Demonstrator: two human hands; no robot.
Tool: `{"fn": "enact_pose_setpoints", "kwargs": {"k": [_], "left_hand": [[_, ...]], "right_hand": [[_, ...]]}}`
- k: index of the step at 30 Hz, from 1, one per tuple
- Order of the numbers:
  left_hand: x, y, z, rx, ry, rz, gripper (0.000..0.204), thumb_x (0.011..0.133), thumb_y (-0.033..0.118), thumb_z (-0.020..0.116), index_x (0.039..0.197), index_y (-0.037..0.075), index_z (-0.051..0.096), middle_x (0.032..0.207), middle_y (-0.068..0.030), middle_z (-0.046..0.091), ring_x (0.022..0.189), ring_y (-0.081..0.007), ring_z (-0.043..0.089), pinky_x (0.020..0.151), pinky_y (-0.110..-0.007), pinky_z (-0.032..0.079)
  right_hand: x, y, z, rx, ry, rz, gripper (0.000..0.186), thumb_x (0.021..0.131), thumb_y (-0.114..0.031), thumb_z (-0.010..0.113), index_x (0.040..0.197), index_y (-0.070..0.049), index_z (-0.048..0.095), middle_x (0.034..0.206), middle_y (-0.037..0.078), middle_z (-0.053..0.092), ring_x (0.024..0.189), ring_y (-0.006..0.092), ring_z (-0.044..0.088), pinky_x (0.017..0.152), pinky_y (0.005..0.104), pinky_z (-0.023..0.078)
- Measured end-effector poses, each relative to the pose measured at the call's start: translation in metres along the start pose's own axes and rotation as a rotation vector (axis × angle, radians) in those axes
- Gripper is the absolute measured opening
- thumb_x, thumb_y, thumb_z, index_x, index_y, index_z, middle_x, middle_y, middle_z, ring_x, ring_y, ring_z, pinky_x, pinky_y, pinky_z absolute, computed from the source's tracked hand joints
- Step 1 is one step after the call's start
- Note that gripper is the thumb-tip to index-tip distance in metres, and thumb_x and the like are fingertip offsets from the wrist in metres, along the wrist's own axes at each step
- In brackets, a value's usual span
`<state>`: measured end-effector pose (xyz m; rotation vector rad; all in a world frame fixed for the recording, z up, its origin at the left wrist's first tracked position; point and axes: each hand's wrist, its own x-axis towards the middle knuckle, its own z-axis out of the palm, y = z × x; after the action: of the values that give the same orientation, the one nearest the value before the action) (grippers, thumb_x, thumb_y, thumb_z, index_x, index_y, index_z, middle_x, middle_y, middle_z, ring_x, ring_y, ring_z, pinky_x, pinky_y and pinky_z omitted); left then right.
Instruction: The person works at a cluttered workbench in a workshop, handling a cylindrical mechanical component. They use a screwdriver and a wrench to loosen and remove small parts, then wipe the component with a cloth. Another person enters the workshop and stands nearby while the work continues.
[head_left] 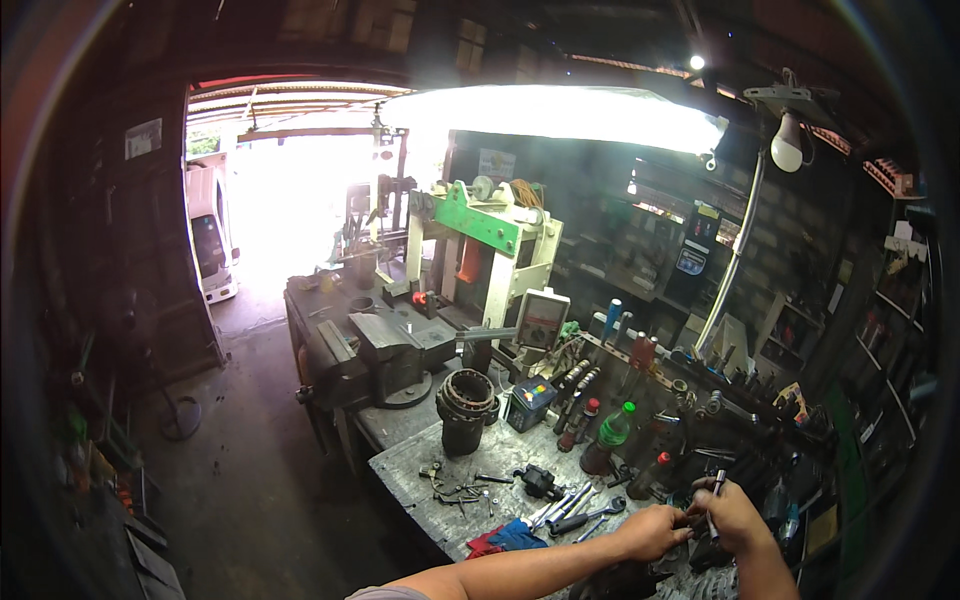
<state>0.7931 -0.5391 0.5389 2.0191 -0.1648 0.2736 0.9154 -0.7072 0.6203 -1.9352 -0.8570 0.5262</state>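
Observation:
Both my hands are close together over the right front of the metal workbench [415, 468]. My right hand [738, 515] is closed around a slim, shiny metal rod-shaped tool [719, 482], which stands nearly upright; its exact kind is too small to tell. Reaching in from the left, my left hand [655, 532] has its fingers drawn together beside the right hand's fingers. What they pinch is hidden. Below the hands lies a dark part, mostly covered by my forearm. Left of them are a wrench [606, 506], more long metal tools and a red and blue cloth [515, 536].
A dark motor housing [462, 440], a battery [530, 402], a green-topped bottle [612, 432] and small loose parts [460, 494] stand or lie on the bench. Farther back are a bench vise [395, 350], a meter [543, 320] and a green and white press [480, 228].

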Motion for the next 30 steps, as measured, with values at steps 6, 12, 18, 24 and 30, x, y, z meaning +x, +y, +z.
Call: {"fn": "enact_pose_setpoints", "kwargs": {"k": [6, 12, 18, 24, 30], "left_hand": [[0.001, -0.001, 0.002, 0.017, 0.004, -0.004, 0.036, 0.106, 0.037, 0.069, 0.124, 0.007, 0.078, 0.110, -0.0217, 0.080, 0.106, -0.0428, 0.075, 0.093, -0.052, 0.058], [0.003, -0.003, 0.002, -0.004, -0.039, 0.028, 0.036, 0.106, 0.035, 0.069, 0.125, 0.006, 0.078, 0.113, -0.0219, 0.080, 0.108, -0.0427, 0.075, 0.093, -0.052, 0.058], [0.001, -0.003, 0.003, 0.006, 0.007, 0.048, 0.037, 0.104, 0.034, 0.070, 0.128, 0.007, 0.077, 0.111, -0.0238, 0.079, 0.106, -0.0440, 0.075, 0.091, -0.053, 0.057], [0.003, 0.001, -0.002, 0.019, -0.070, -0.024, 0.039, 0.106, 0.038, 0.069, 0.129, 0.008, 0.077, 0.107, -0.0253, 0.078, 0.104, -0.0451, 0.075, 0.090, -0.054, 0.057], [0.002, -0.002, 0.001, 0.010, -0.042, -0.004, 0.041, 0.107, 0.038, 0.068, 0.132, 0.007, 0.077, 0.113, -0.0229, 0.080, 0.111, -0.0437, 0.075, 0.096, -0.053, 0.057]], "right_hand": [[-0.008, -0.081, -0.020, -1.142, -0.325, -0.091, 0.030, 0.090, -0.032, 0.083, 0.115, -0.016, 0.082, 0.115, 0.006, 0.082, 0.115, 0.0332, 0.075, 0.105, 0.0464, 0.057], [-0.036, -0.039, -0.010, -1.197, 0.006, -0.974, 0.019, 0.080, -0.018, 0.082, 0.098, -0.023, 0.082, 0.127, -0.001, 0.076, 0.134, 0.0309, 0.064, 0.122, 0.0543, 0.043], [-0.049, 0.036, 0.062, 0.050, 0.548, -0.591, 0.033, 0.109, -0.026, 0.066, 0.129, -0.001, 0.069, 0.133, 0.024, 0.068, 0.129, 0.0388, 0.065, 0.111, 0.0489, 0.053], [-0.004, 0.055, 0.021, 1.038, 0.042, -0.082, 0.035, 0.118, -0.036, 0.052, 0.120, -0.003, 0.065, 0.066, 0.006, 0.063, 0.060, 0.0267, 0.068, 0.068, 0.0414, 0.061], [-0.007, -0.032, -0.003, -0.378, 0.009, 0.072, 0.036, 0.092, -0.021, 0.088, 0.116, 0.000, 0.071, 0.096, 0.008, 0.075, 0.088, 0.0223, 0.075, 0.077, 0.0388, 0.060]]}}
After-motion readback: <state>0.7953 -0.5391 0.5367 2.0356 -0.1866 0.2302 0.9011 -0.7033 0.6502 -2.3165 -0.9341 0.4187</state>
